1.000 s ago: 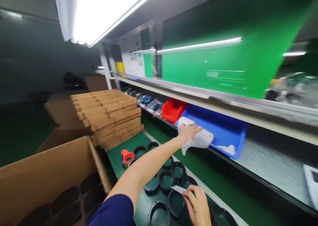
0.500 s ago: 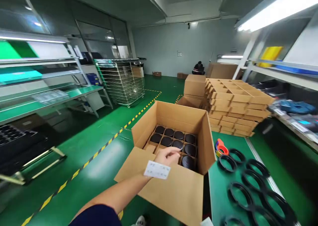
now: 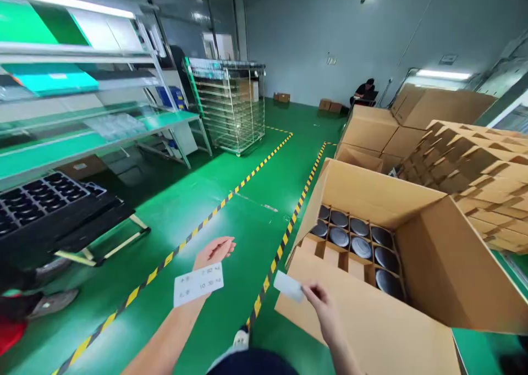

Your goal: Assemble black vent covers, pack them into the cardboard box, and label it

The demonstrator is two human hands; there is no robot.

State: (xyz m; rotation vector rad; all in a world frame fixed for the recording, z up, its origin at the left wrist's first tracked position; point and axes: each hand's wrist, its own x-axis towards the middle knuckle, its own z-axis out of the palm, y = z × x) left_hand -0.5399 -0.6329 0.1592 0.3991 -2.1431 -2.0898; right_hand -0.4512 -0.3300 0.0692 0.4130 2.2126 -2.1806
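My left hand (image 3: pixel 215 252) hangs over the green floor, left of the carton, with its fingers curled together and nothing visible in them. A white label (image 3: pixel 198 285) with handwritten-looking marks lies across that wrist, apparently stuck there. Between the thumb and fingers of my right hand (image 3: pixel 322 304) is another white label (image 3: pixel 288 286), held by one end above the carton's front flap. The open cardboard carton (image 3: pixel 375 314) stands at the right. Inside, several black round-topped pieces (image 3: pixel 362 247) sit in a cardboard divider (image 3: pixel 345 233); some front cells show bare cardboard.
Stacked cardboard dividers (image 3: pixel 474 166) and large cartons (image 3: pixel 369 125) stand behind the box. Yellow-black tape (image 3: pixel 284 243) marks the floor. At the left are a workbench (image 3: pixel 165 119), a wire cage trolley (image 3: pixel 231 111) and a low black rack (image 3: pixel 94 226). A person (image 3: pixel 365 91) sits far back; another person's shoe (image 3: pixel 53 303) shows at left.
The view has swung left, so the carton now appears farther right. My left hand has left the space over the carton. My right hand has come into view with its label.
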